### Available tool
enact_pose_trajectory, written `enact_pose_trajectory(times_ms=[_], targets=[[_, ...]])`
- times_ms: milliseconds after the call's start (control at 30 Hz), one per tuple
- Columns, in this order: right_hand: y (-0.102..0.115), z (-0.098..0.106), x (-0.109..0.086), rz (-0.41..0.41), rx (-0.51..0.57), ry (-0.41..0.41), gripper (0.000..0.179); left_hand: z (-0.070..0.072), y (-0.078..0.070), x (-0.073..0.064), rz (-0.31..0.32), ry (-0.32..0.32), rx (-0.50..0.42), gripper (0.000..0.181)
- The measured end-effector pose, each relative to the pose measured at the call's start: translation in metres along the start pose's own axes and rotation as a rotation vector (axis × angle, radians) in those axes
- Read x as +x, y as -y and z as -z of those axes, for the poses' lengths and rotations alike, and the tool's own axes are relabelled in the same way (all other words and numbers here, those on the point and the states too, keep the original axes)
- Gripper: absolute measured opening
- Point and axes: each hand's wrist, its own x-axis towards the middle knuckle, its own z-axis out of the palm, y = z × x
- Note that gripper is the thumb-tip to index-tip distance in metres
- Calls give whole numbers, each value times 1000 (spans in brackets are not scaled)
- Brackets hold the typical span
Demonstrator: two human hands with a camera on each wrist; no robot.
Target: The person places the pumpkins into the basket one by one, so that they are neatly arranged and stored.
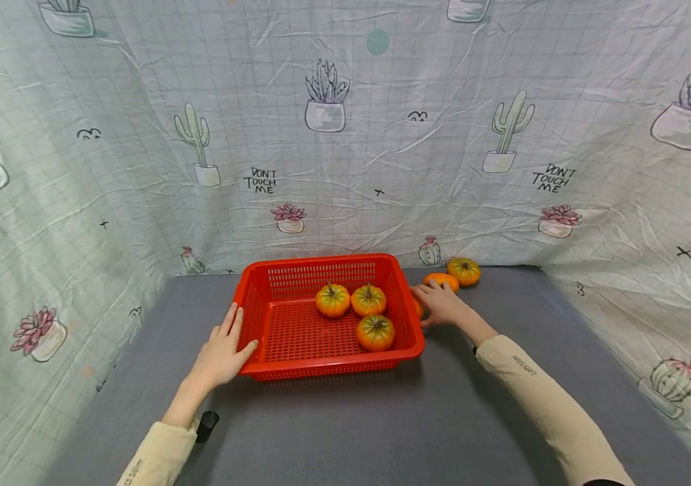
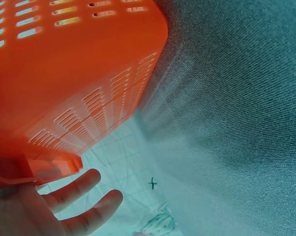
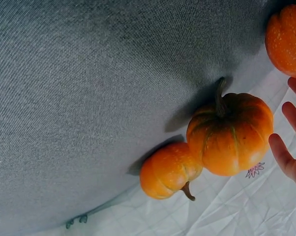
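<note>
A red plastic basket [image 1: 321, 368] holds three small orange-and-green pumpkins, one of them the front pumpkin [image 1: 375, 333]. My left hand [image 1: 219, 354] rests at the basket's left rim, fingers extended along it and thumb over the front corner; in the left wrist view, straight fingers [image 2: 91, 211] reach past the rim. My right hand [image 1: 442, 305] is outside the right wall, fingers spread over an orange pumpkin [image 3: 287, 42] that the hand and basket partly hide in the head view. Whether the fingertips touch it I cannot tell.
Behind the right hand are another orange pumpkin [image 1: 441, 280] and a greenish-orange pumpkin [image 1: 464, 271], near the back edge. A grey cloth [image 1: 333, 432] covers the table. Printed fabric [image 1: 369, 155] hangs behind and at both sides.
</note>
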Motion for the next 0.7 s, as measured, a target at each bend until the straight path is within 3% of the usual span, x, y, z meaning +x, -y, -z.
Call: enact_pose_trajectory(times_ms=[400, 700], targets=[[-1, -5, 7, -54, 88, 19, 82, 2, 1, 1, 16, 28, 26, 74], [-5, -7, 1, -76, 79, 10, 84, 1, 0, 1, 14, 27, 25, 73]])
